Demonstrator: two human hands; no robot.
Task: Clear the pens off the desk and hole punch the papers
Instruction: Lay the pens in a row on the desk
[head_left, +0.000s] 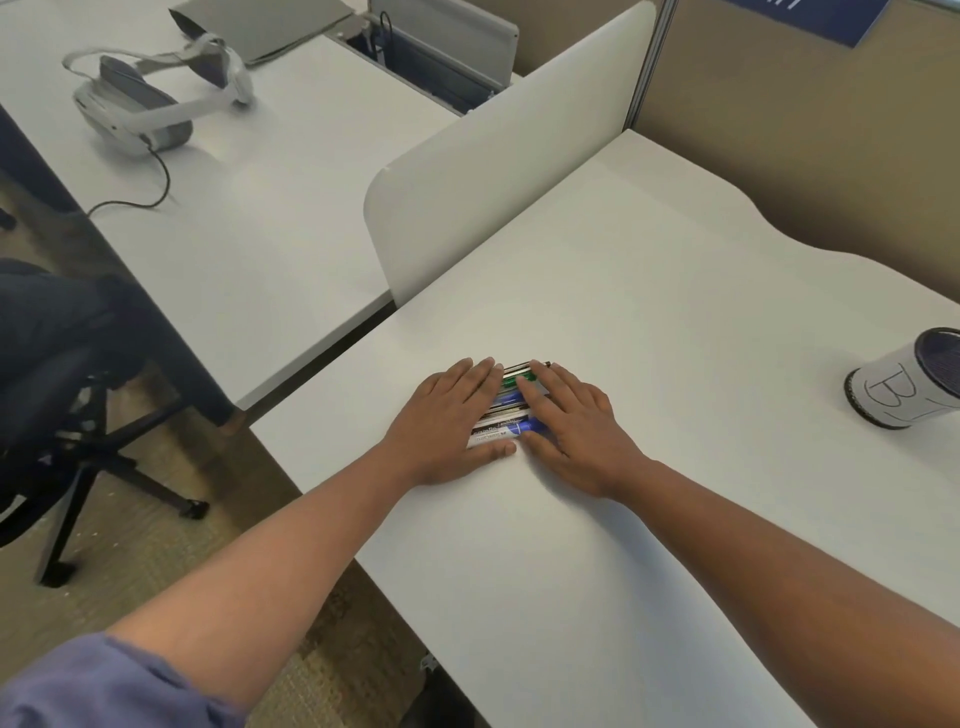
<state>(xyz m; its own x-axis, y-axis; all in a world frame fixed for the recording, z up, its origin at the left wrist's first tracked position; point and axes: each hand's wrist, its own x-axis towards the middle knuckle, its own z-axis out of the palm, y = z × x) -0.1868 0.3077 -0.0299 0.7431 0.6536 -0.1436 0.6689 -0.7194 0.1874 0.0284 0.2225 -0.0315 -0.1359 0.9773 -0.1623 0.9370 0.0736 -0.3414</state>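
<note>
Both hands lay flat on the white desk (649, 291), close together, with a small bundle of pens (506, 410) pressed between them. The left hand (449, 415) was at the 9 o'clock side of the bundle, its fingers stretched out and its thumb lying along the near end of the pens. The right hand (576, 428) was at the 3 o'clock side, its fingers also stretched and resting partly over the pens. Neither hand was closed around the pens; the palms were open and only pushed the bundle from both sides.

The pens lay side by side near the middle of the desk. A green cap and blue caps showed in the gap between the hands, and the nearest one had a white barrel with dark print that I could not read.

At 3 o'clock from the hands, well apart, a cup (906, 379) wrapped in white with a hand-drawn letter "B" lay tilted near the desk edge. At 11 o'clock stood a white divider panel (498, 171), and beyond it, on the neighbouring desk, a white headset (150, 98) with a dark cable. At 9 o'clock, on the floor, was a dark office chair (67, 395).
</note>
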